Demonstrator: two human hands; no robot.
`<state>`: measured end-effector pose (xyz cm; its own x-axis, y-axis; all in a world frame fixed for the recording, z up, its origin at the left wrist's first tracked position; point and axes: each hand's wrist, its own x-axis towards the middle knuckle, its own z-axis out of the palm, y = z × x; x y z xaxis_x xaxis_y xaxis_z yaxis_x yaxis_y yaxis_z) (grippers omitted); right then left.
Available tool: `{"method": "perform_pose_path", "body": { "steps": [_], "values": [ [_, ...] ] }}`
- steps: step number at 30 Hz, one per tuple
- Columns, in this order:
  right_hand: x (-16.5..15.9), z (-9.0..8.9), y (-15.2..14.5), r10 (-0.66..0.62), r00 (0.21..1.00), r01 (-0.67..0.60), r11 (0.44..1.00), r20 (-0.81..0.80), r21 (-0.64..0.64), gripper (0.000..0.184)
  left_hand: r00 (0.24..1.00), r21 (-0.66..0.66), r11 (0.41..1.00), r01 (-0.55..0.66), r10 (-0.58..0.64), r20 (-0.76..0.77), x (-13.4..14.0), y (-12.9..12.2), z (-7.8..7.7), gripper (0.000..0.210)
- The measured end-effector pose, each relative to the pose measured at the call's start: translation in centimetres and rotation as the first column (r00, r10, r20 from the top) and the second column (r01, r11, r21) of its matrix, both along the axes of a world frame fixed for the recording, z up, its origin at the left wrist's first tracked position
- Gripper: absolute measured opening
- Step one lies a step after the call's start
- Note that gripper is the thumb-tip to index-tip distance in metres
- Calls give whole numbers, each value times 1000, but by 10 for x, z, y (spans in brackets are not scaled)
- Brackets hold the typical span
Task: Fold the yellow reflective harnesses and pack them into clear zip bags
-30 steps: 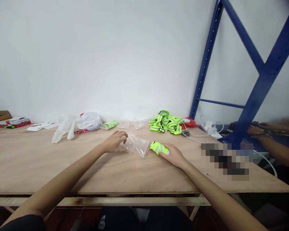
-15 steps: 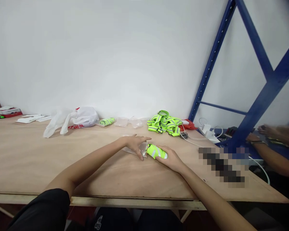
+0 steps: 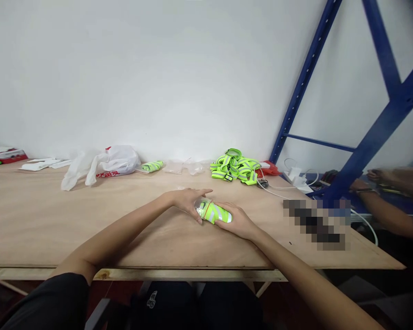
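Observation:
In my right hand (image 3: 239,221) is a rolled-up neon-yellow reflective vest (image 3: 218,213) with grey bands. My fingers wrap round its right end. Its left end sits inside the mouth of a clear plastic bag (image 3: 198,205), whose edge shows as a thin red line across the roll. My left hand (image 3: 187,200) is round the bag at its mouth, thumb below and fingers above, with the index finger stretched out. Most of the bag is hidden behind that hand. Both hands rest low over the wooden table (image 3: 151,247).
A heap of reflective straps (image 3: 236,167) with buckles lies by the wall. Left of it are clear bags (image 3: 186,167), a packed yellow roll (image 3: 152,166) and a white carrier bag (image 3: 119,160). A white cable (image 3: 275,194) and blue rack post (image 3: 351,169) stand right, near another person's arm (image 3: 385,206).
The yellow roll has moved left, so its end is now inside the bag's mouth. Both hands have shifted slightly left, and the camera view has tilted a little.

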<state>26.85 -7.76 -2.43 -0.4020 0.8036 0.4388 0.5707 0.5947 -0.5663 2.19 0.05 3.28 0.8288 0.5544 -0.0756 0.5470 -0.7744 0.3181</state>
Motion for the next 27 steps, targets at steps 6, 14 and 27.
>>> {"method": "perform_pose_path", "body": {
  "steps": [6, 14, 27],
  "values": [
    [-15, -1, -5, -92, 996, 92, 995, 1, -38, 55, 998, 102, 993, 56, -59, 33, 2, -9, -9, 112],
    [-40, 0, -16, -75, 997, 73, 996, -32, -49, 53, 986, 113, 989, 94, -108, 126, -8, -23, -20, 89],
    [-83, 3, -29, -265, 957, 254, 962, -119, -102, 39, 971, 227, 972, 59, -108, 214, -22, -38, -42, 87]
  ]
}}
